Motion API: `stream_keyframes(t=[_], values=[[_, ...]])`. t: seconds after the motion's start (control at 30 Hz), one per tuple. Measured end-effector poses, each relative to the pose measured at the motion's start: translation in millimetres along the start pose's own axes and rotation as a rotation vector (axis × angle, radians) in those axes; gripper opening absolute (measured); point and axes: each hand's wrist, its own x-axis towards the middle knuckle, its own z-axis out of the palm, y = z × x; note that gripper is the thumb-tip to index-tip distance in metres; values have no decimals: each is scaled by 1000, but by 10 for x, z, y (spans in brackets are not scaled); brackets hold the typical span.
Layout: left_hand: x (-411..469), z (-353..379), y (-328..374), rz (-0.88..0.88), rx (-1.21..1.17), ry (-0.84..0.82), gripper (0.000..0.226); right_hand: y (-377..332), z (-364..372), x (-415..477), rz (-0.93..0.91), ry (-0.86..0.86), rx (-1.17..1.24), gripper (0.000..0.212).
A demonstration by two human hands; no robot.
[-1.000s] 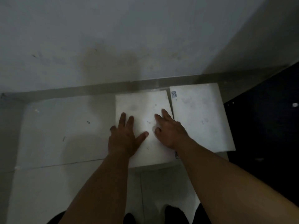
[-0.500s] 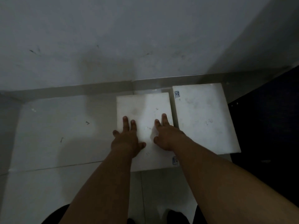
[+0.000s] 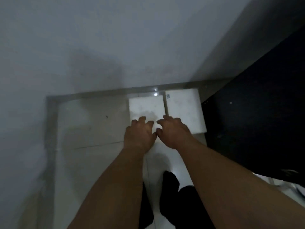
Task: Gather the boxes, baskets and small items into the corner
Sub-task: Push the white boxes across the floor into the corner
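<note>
White on white down here: two flat white boxes lie side by side on the pale tiled floor [image 3: 92, 129], pushed up near the grey skirting [image 3: 102, 92] where the floor meets the wall [image 3: 132, 38]. The left box [image 3: 145, 104] is the smaller-looking one, its far edge just short of the skirting, and the right box [image 3: 183, 109] sits right alongside it, only a thin dark seam between them, with a small printed label [image 3: 168, 96] at its far left corner. On the far side of that right box, a dark, nearly black surface [image 3: 255, 113] runs along the right of the scene. Both arms reach forward now, bare forearms filling the lower frame. The left hand [image 3: 140, 134] is over the near part of the left box, palm down, fingers curled and bunched loosely, the tips bent toward the lid. The right hand [image 3: 173, 131] hovers beside it, over the seam and the near corner of the right box, fingers likewise curled under, thumb tucked toward the left hand's thumb, the two nearly meeting. Whether the fingertips actually press on the lids is hard to tell in this dim, blurred light. Neither hand holds anything. Below, dark feet or socks [image 3: 170, 182] stand on the tiles between the arms.
</note>
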Motion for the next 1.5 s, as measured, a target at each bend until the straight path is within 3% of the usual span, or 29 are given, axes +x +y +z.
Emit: stream_keyframes(t=[0.3,0.53,0.77,1.03,1.2,1.33,1.5], values=[[-1694,-2306,365,192,130,274,41,-973,-1774,-2008,2,317,62,36],[-2343,-2877,717,427,152,491,39,-1080,-2184,-3156,44,501,77,32],[-2980,-2420,1451,807,239,246,25,-336,-1707,-4444,318,488,215,30],[-4295,-1369,3584,1383,140,141,17,748,-736,-6611,770,659,422,29],[-5511,-445,4916,1689,109,137,27,1327,81,-8354,1097,811,498,33],[-6484,33,5629,1814,68,22,21,1607,591,-9420,1297,892,537,30],[-6997,472,6282,1899,86,-12,24,2037,1035,-10006,1372,946,655,30]])
